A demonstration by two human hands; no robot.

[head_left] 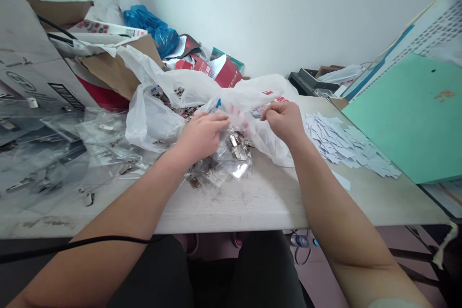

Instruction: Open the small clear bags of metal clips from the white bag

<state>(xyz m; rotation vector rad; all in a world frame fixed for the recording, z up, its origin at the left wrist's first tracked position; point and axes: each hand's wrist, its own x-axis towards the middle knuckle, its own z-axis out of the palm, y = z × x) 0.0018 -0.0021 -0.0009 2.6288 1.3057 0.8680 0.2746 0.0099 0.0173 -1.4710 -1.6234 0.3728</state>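
My left hand (204, 135) lies palm down with its fingers stretched out over the mouth of a white plastic bag (151, 122). Beneath and beside it is a pile of clear plastic badge holders (216, 175) with metal clips (236, 142). Inside the bag, more metal clips (176, 106) show. My right hand (285, 118) is closed, thumb against curled fingers, at the bag's right side by the red print. What its fingers hold, if anything, is hidden.
More clear badge holders (46, 154) spread over the table's left. White paper slips (335, 142) are heaped at right, beside a green board (404, 120). Cardboard boxes (36, 72) stand at left, a blue bag (159, 31) behind. A black cable (90, 240) crosses my left forearm.
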